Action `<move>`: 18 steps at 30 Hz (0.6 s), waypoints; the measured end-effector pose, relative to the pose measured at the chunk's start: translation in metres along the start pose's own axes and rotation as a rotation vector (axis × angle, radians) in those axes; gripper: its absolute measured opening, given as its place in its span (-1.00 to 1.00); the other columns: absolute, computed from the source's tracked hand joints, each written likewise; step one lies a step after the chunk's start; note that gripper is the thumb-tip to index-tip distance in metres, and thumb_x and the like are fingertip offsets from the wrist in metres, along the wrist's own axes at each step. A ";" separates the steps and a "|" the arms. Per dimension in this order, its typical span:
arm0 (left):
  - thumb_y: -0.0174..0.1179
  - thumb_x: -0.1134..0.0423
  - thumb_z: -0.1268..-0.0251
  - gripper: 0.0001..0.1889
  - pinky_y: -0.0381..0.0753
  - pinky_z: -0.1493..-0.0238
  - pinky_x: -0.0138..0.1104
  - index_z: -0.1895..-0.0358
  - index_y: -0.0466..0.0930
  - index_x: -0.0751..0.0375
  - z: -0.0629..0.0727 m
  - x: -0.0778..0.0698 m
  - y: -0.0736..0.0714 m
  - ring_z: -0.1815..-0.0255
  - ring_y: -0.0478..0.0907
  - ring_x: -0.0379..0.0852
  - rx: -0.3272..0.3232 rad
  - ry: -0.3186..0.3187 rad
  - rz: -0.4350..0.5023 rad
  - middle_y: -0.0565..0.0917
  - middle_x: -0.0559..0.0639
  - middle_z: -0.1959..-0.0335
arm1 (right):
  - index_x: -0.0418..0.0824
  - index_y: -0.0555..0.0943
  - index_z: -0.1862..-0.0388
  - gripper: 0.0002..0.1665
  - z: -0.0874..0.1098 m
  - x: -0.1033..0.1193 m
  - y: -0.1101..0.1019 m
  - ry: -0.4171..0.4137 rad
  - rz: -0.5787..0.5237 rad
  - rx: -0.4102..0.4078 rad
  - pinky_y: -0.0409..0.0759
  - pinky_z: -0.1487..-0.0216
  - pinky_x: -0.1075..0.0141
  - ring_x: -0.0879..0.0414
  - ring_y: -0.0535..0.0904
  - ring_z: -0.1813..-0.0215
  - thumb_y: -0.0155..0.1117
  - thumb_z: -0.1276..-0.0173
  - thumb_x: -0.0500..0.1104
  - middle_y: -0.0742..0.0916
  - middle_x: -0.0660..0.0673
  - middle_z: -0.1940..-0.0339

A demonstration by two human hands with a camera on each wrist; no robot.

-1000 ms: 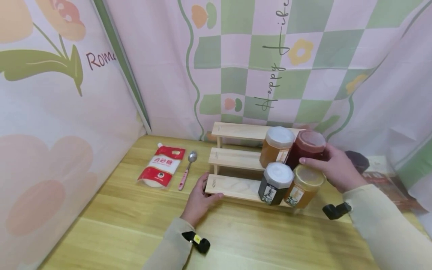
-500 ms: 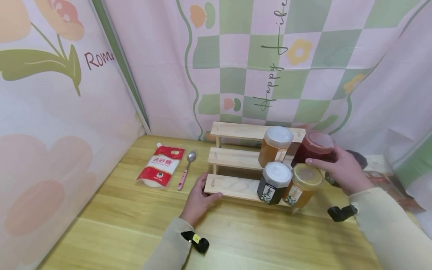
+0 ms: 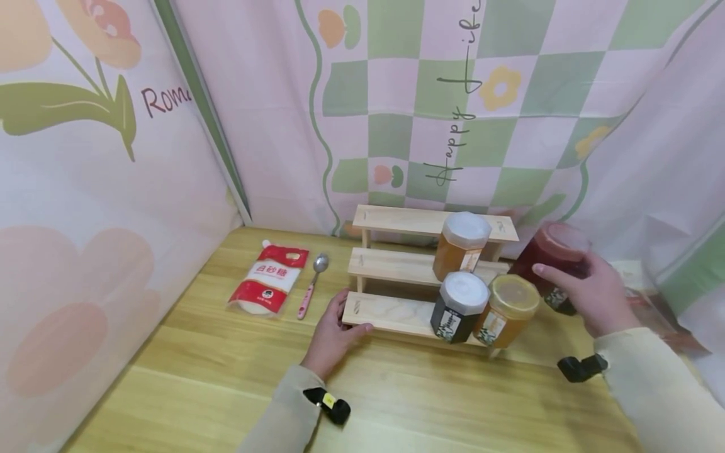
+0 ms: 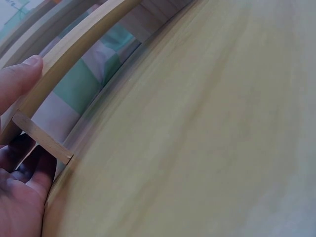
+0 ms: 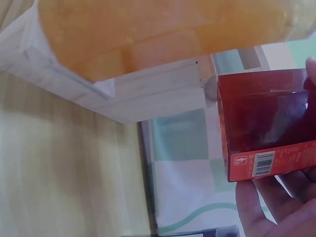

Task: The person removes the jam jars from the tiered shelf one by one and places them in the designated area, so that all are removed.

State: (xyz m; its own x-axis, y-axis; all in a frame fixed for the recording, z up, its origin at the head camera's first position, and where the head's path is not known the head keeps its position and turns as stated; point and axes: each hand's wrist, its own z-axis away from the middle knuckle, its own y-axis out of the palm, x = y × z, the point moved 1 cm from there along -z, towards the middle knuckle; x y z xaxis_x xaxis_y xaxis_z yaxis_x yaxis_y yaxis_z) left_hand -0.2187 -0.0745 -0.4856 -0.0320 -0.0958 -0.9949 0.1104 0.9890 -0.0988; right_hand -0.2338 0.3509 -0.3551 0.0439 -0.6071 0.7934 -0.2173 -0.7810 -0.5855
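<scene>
My right hand [image 3: 603, 292] holds a dark red jar [image 3: 535, 258] by its upper part, off the right end of a three-step wooden rack [image 3: 396, 270]. In the right wrist view the red jar [image 5: 269, 116] shows a red label with a barcode. My left hand [image 3: 334, 340] grips the left end of the rack's lowest step, thumb on top and fingers below. On that step stand a dark jar [image 3: 460, 308] with a white lid and an amber jar [image 3: 506, 308] with a yellowish lid. Another amber jar [image 3: 461, 245] with a white lid stands on the middle step.
Left of the rack, a red and white sugar bag [image 3: 269, 280] and a spoon [image 3: 311, 286] with a pink handle lie on the wooden table [image 3: 396, 402]. Behind my right hand, a dark jar [image 3: 557, 301] and a brownish packet [image 3: 659, 314] are partly hidden. Patterned curtains hang behind.
My right hand has carried the red jar rightward, from beside the white-lidded amber jar to past the rack's right end. My left hand keeps its grip on the rack.
</scene>
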 end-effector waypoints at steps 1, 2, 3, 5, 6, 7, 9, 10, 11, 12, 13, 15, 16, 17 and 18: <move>0.48 0.18 -0.17 -0.01 0.26 -0.47 -0.02 -0.59 0.04 0.16 0.000 0.000 0.000 -0.48 0.30 0.08 0.000 -0.001 -0.001 0.33 0.15 -0.51 | -0.16 0.15 -0.61 -0.01 0.001 -0.001 -0.001 -0.005 0.000 -0.012 0.42 0.12 0.73 0.14 0.45 -0.24 0.39 -0.36 0.11 0.39 -0.42 -0.46; 0.48 0.18 -0.16 -0.01 0.27 -0.47 -0.02 -0.59 0.04 0.16 0.000 0.000 0.000 -0.48 0.30 0.08 -0.001 0.001 -0.001 0.33 0.15 -0.51 | -0.15 0.16 -0.61 -0.02 0.002 -0.002 -0.001 -0.010 0.000 -0.020 0.44 0.05 0.70 0.13 0.46 -0.25 0.40 -0.36 0.09 0.39 -0.42 -0.47; 0.48 0.18 -0.16 -0.01 0.27 -0.47 -0.02 -0.59 0.04 0.16 0.000 0.000 0.000 -0.48 0.30 0.08 -0.002 0.002 -0.001 0.33 0.15 -0.51 | -0.15 0.16 -0.61 -0.01 0.003 -0.002 -0.002 -0.012 0.010 -0.027 0.44 -0.01 0.66 0.10 0.46 -0.27 0.40 -0.35 0.10 0.40 -0.42 -0.47; 0.48 0.18 -0.16 -0.01 0.26 -0.47 -0.02 -0.59 0.05 0.16 0.001 -0.001 0.000 -0.49 0.29 0.08 -0.003 0.005 0.000 0.32 0.14 -0.51 | -0.17 0.17 -0.60 0.01 0.005 -0.003 -0.003 -0.020 0.044 -0.036 0.43 -0.02 0.63 0.05 0.47 -0.27 0.41 -0.34 0.12 0.42 -0.41 -0.45; 0.49 0.18 -0.16 -0.01 0.26 -0.48 -0.03 -0.59 0.05 0.17 0.001 -0.002 0.000 -0.49 0.28 0.08 -0.004 0.007 -0.001 0.32 0.14 -0.52 | -0.16 0.17 -0.60 0.02 0.006 -0.003 -0.003 -0.024 0.060 -0.038 0.43 -0.01 0.63 0.00 0.46 -0.28 0.42 -0.33 0.14 0.43 -0.41 -0.45; 0.48 0.19 -0.16 -0.01 0.26 -0.47 -0.03 -0.59 0.05 0.18 0.001 -0.002 0.000 -0.49 0.28 0.08 -0.006 0.009 -0.003 0.32 0.14 -0.51 | -0.18 0.18 -0.60 0.02 0.007 -0.004 -0.003 -0.030 0.074 -0.042 0.43 0.01 0.62 0.04 0.47 -0.25 0.42 -0.32 0.15 0.45 -0.40 -0.43; 0.48 0.20 -0.16 -0.01 0.27 -0.47 -0.03 -0.59 0.05 0.18 0.002 -0.003 0.001 -0.49 0.28 0.08 -0.008 0.011 -0.008 0.32 0.15 -0.51 | -0.21 0.19 -0.58 0.03 0.009 -0.007 -0.004 -0.038 0.092 -0.042 0.40 0.11 0.66 -0.03 0.47 -0.24 0.43 -0.30 0.16 0.47 -0.41 -0.41; 0.48 0.21 -0.17 -0.02 0.27 -0.47 -0.03 -0.59 0.05 0.18 0.002 -0.003 0.001 -0.48 0.29 0.09 -0.009 0.011 -0.009 0.32 0.16 -0.51 | -0.21 0.20 -0.58 0.04 0.011 -0.009 -0.004 -0.035 0.097 -0.043 0.38 0.17 0.68 -0.03 0.48 -0.23 0.43 -0.30 0.17 0.47 -0.41 -0.41; 0.48 0.21 -0.17 -0.02 0.27 -0.47 -0.03 -0.59 0.05 0.18 0.002 -0.003 0.001 -0.48 0.29 0.09 -0.009 0.009 -0.013 0.32 0.16 -0.51 | -0.20 0.20 -0.59 0.04 0.012 -0.011 -0.003 -0.032 0.098 -0.045 0.36 0.20 0.69 -0.03 0.47 -0.24 0.43 -0.29 0.17 0.47 -0.41 -0.41; 0.48 0.21 -0.17 -0.02 0.28 -0.47 -0.03 -0.59 0.05 0.18 0.001 -0.003 0.001 -0.48 0.29 0.09 -0.009 0.006 -0.015 0.32 0.16 -0.51 | -0.19 0.19 -0.59 0.05 0.012 -0.014 -0.003 -0.026 0.097 -0.045 0.37 0.20 0.68 -0.14 0.45 -0.28 0.43 -0.30 0.17 0.46 -0.41 -0.42; 0.48 0.20 -0.17 -0.02 0.28 -0.47 -0.03 -0.59 0.05 0.18 0.001 -0.002 0.001 -0.48 0.30 0.09 -0.011 0.004 -0.019 0.32 0.16 -0.51 | -0.19 0.18 -0.60 0.05 0.013 -0.016 -0.003 -0.020 0.099 -0.047 0.40 0.18 0.65 -0.17 0.44 -0.30 0.44 -0.29 0.17 0.45 -0.41 -0.43; 0.48 0.18 -0.17 -0.01 0.28 -0.47 -0.02 -0.59 0.05 0.17 0.001 -0.001 0.001 -0.49 0.29 0.10 -0.010 0.003 -0.024 0.31 0.16 -0.51 | -0.18 0.15 -0.61 0.07 0.015 -0.019 -0.002 -0.002 0.098 -0.046 0.47 0.08 0.58 -0.31 0.38 -0.34 0.43 -0.30 0.17 0.41 -0.42 -0.46; 0.48 0.18 -0.16 -0.01 0.28 -0.47 -0.02 -0.59 0.05 0.16 0.000 0.000 0.001 -0.49 0.29 0.09 -0.010 0.002 -0.026 0.31 0.15 -0.52 | -0.19 0.13 -0.62 0.08 0.016 -0.020 -0.002 0.006 0.094 -0.045 0.52 -0.04 0.47 -0.34 0.37 -0.36 0.43 -0.30 0.17 0.39 -0.43 -0.47; 0.48 0.17 -0.16 -0.01 0.28 -0.47 -0.02 -0.59 0.05 0.16 0.000 0.001 0.001 -0.49 0.28 0.10 -0.010 0.005 -0.030 0.31 0.15 -0.52 | -0.20 0.12 -0.62 0.09 0.016 -0.021 -0.002 0.010 0.094 -0.046 0.55 -0.14 0.35 -0.36 0.36 -0.37 0.43 -0.30 0.17 0.38 -0.43 -0.47; 0.49 0.16 -0.16 0.00 0.28 -0.46 -0.03 -0.59 0.05 0.15 0.000 0.001 0.000 -0.49 0.28 0.09 -0.010 0.005 -0.032 0.31 0.15 -0.52 | -0.21 0.11 -0.62 0.10 0.017 -0.022 -0.002 0.015 0.091 -0.045 0.54 -0.22 0.20 -0.38 0.35 -0.37 0.43 -0.30 0.17 0.38 -0.44 -0.48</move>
State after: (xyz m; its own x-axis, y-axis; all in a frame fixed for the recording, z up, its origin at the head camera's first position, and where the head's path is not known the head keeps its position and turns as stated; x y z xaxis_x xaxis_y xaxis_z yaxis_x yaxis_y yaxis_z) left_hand -0.2189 -0.0742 -0.4867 -0.0403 -0.1269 -0.9911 0.0995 0.9865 -0.1303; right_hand -0.2176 0.3633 -0.3746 0.0071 -0.6728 0.7398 -0.2638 -0.7149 -0.6475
